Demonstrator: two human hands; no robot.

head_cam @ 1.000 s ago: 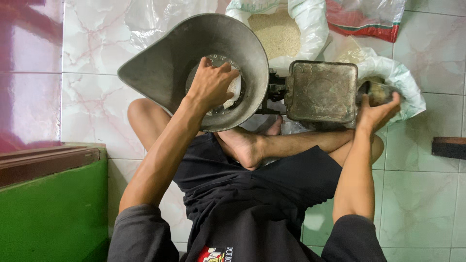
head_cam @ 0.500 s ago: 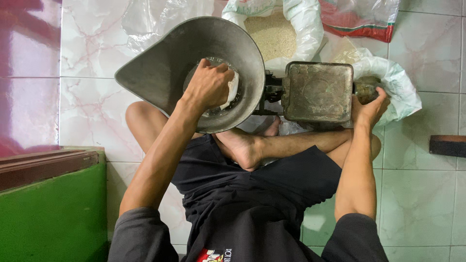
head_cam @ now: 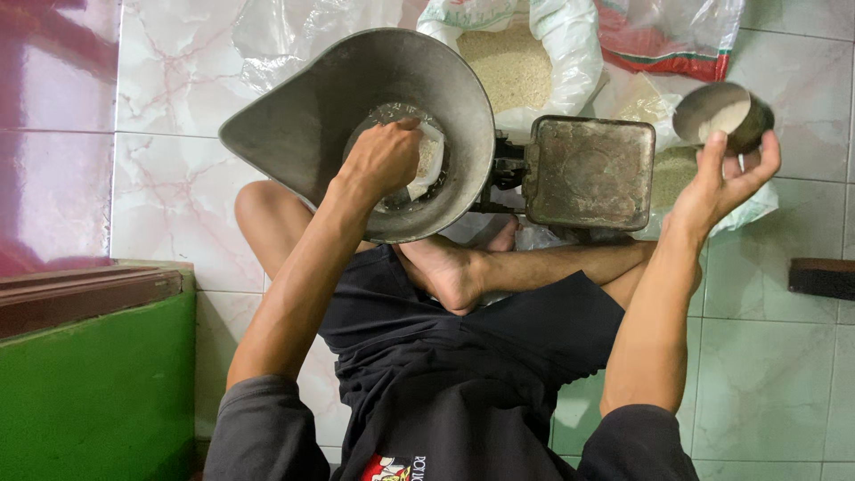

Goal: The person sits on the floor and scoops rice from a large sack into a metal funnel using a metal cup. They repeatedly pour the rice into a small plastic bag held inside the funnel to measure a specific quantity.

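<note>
One scale pan [head_cam: 312,116], grey metal, holds one clear bag [head_cam: 426,160]; left hand [head_cam: 383,158] grips the bag's mouth. Right hand [head_cam: 721,178] holds one small tin [head_cam: 721,114] with rice, beside one flat scale plate [head_cam: 588,171].

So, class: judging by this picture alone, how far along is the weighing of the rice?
Done: a clear bag already sits in the scale's metal pan, and some rice lies in it. In hand: the left hand holds that bag while the right hand lifts a tin scoop of rice. Left: that scoop isn't tipped in yet.
</note>
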